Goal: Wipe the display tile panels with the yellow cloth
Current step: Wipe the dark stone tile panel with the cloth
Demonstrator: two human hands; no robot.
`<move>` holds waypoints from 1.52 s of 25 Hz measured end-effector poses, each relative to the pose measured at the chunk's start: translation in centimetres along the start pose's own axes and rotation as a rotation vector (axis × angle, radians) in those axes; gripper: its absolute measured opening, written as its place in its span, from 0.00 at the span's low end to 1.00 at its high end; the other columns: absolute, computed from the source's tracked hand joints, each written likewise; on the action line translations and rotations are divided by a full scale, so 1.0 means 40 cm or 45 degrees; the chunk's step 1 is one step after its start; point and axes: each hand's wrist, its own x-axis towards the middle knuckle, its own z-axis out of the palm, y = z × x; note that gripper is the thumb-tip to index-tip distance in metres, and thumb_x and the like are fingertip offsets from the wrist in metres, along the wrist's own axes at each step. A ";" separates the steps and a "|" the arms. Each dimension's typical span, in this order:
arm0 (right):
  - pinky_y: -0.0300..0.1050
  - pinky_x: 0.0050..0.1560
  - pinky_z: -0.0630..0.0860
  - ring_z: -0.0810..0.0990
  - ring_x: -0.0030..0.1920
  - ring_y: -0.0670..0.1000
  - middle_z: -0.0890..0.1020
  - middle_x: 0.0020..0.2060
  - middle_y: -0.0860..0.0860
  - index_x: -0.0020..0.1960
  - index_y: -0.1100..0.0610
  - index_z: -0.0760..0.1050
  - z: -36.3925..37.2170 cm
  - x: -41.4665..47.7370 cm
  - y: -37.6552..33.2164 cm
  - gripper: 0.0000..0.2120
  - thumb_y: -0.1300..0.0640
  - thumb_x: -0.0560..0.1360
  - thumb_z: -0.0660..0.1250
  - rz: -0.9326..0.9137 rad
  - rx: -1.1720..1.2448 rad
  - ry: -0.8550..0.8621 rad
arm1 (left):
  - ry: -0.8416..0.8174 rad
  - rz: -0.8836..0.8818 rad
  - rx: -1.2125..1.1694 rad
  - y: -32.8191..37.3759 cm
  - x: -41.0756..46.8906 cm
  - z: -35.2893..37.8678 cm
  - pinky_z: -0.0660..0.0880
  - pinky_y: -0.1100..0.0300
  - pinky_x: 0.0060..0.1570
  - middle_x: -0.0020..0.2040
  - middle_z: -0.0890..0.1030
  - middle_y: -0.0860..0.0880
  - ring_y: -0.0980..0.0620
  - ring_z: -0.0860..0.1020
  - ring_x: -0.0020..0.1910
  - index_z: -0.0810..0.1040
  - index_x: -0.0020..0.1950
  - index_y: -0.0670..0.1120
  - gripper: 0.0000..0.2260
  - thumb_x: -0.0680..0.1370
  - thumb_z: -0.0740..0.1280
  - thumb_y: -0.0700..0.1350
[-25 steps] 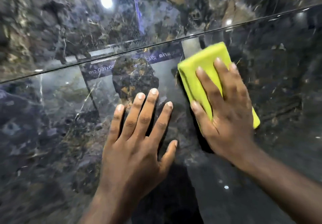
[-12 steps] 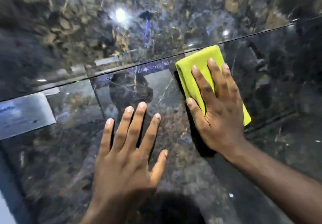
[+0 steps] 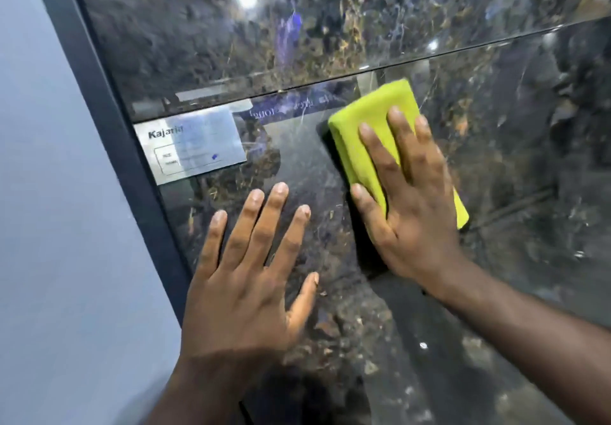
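Note:
Two glossy dark marble display tile panels fill the view, the lower panel (image 3: 512, 176) meeting the upper panel (image 3: 198, 38) at a thin slanted seam. A folded yellow cloth (image 3: 370, 117) lies flat on the lower panel just under that seam. My right hand (image 3: 410, 200) presses it with straight spread fingers, covering its lower half. My left hand (image 3: 251, 266) rests flat on the lower panel to the left of the cloth, fingers spread, holding nothing.
A silver label plate (image 3: 195, 143) printed "Kajaria" is stuck at the lower panel's top left corner. A dark metal frame (image 3: 109, 110) edges the panels on the left, and a pale grey wall (image 3: 43, 193) lies beyond it. Ceiling lights reflect in the glossy surface.
Both hands and the cloth have slid left along the lower panel. The label plate, the frame and the grey wall have come into view on the left.

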 end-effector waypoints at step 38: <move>0.63 0.84 0.51 0.44 0.87 0.56 0.47 0.87 0.48 0.87 0.45 0.50 0.098 -0.182 -0.417 0.30 0.41 0.87 0.53 0.620 0.030 0.049 | 0.214 0.197 -0.244 -0.252 -0.216 0.012 0.62 0.32 0.81 0.87 0.63 0.40 0.39 0.62 0.86 0.70 0.84 0.44 0.32 0.83 0.67 0.57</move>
